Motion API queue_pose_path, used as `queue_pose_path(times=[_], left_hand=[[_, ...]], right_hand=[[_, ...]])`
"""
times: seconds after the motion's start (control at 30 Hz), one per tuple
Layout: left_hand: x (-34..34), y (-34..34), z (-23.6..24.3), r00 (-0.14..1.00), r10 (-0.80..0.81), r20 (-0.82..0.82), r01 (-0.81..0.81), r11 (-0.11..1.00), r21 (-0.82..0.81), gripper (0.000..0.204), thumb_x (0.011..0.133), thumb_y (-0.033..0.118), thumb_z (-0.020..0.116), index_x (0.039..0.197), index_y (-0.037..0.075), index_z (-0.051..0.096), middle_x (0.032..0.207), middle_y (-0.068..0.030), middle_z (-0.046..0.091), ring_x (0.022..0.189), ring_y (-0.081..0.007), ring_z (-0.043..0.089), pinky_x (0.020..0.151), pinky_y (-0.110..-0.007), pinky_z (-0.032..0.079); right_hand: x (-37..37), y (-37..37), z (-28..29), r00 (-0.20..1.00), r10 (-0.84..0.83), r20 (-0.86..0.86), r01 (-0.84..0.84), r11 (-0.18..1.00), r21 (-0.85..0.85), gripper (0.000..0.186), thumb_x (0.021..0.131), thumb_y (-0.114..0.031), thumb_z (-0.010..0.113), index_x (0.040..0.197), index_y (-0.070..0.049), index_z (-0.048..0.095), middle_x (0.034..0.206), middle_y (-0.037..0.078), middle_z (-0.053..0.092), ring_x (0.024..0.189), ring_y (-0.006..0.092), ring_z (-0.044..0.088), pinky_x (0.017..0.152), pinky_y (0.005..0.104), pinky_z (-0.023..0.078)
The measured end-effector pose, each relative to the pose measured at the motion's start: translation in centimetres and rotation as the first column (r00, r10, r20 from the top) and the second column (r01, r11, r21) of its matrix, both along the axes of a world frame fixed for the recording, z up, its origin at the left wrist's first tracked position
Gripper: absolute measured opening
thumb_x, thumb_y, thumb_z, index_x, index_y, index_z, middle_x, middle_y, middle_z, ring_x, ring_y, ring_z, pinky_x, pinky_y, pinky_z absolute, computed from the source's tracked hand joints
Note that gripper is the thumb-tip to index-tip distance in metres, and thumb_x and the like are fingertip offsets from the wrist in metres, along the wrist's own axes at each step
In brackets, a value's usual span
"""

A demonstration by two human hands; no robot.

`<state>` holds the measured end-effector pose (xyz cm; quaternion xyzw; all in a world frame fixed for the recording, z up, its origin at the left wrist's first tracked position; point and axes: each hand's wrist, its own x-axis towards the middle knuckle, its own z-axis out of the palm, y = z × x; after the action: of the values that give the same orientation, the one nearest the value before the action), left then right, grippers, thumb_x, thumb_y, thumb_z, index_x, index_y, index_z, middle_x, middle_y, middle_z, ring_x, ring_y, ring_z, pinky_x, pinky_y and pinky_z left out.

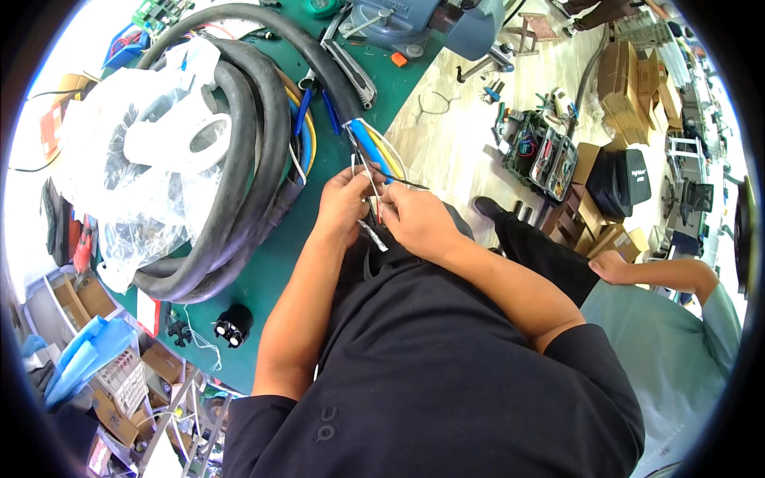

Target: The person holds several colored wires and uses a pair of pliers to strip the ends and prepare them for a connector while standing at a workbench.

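Note:
A thick black cable point(263, 135) lies coiled on the green bench top point(271, 263). Its stripped end point(368, 142) fans out into blue, yellow and white inner wires near the bench edge. My left hand point(343, 203) and my right hand point(416, 219) meet just below that end. Both pinch thin white and red wires point(374, 187) between the fingertips. A short pale wire piece point(374, 237) hangs under the hands.
A white spool in a clear plastic bag point(151, 151) sits inside the coil. A black plug point(233, 325) lies at the bench's near edge, a grey vise point(414, 24) at the far end. On the floor stand a tool tray point(540, 155) and cardboard boxes point(637, 80). Another person point(669, 319) is at the right.

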<state>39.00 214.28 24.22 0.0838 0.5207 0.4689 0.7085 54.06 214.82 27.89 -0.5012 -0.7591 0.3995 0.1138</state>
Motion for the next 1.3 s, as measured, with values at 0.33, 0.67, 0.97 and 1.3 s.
queue_pose_path(times=[0.33, 0.67, 0.97, 1.3], left_hand=[[0.0, -1.2, -0.3, 0.993, 0.077, -0.085, -0.076, 0.997, 0.007, 0.024, 0.090, 0.014, 0.057, 0.112, 0.004, 0.057, 0.089, -0.0022, 0.063, 0.074, -0.0101, 0.059, 0.053, -0.022, 0.041], [1.0, 0.6, -2.1, 0.994, 0.039, -0.099, -0.017, 0.977, 0.213, 0.009, 0.088, 0.004, 0.058, 0.092, 0.007, 0.051, 0.074, 0.0018, 0.051, 0.059, -0.0076, 0.047, 0.050, -0.023, 0.036], [2.4, 1.0, -3.5, 0.462, 0.358, -0.811, 0.049, 0.903, 0.427, 0.044, 0.090, 0.024, 0.067, 0.113, -0.010, 0.049, 0.090, -0.0152, 0.056, 0.075, -0.0233, 0.052, 0.069, -0.036, 0.046], [0.0, -1.4, -6.9, 0.620, 0.331, -0.712, 0.246, 0.779, 0.577, 0.034, 0.094, 0.008, 0.055, 0.124, -0.008, 0.053, 0.119, -0.0211, 0.061, 0.109, -0.0273, 0.060, 0.093, -0.033, 0.048]], right_hand=[[0.4, -0.7, -1.3, 0.995, 0.002, -0.104, -0.011, 0.997, -0.079, 0.016, 0.087, -0.016, 0.054, 0.093, -0.002, 0.059, 0.083, 0.026, 0.063, 0.082, 0.0452, 0.060, 0.073, 0.0518, 0.047], [-0.4, -0.6, -3.6, 0.997, -0.027, 0.078, 0.040, 0.983, -0.178, 0.021, 0.080, -0.021, 0.055, 0.082, -0.004, 0.066, 0.082, 0.023, 0.066, 0.077, 0.0412, 0.064, 0.067, 0.0494, 0.049], [1.5, 0.1, -2.9, 0.995, -0.010, 0.101, 0.016, 0.998, -0.056, 0.019, 0.077, -0.016, 0.055, 0.080, -0.003, 0.067, 0.078, 0.023, 0.065, 0.075, 0.0417, 0.062, 0.066, 0.0496, 0.048], [1.5, 2.8, -3.0, 0.990, -0.142, 0.015, 0.140, 0.985, 0.097, 0.024, 0.080, -0.024, 0.056, 0.082, -0.002, 0.066, 0.081, 0.025, 0.064, 0.077, 0.0425, 0.062, 0.068, 0.0503, 0.047]])
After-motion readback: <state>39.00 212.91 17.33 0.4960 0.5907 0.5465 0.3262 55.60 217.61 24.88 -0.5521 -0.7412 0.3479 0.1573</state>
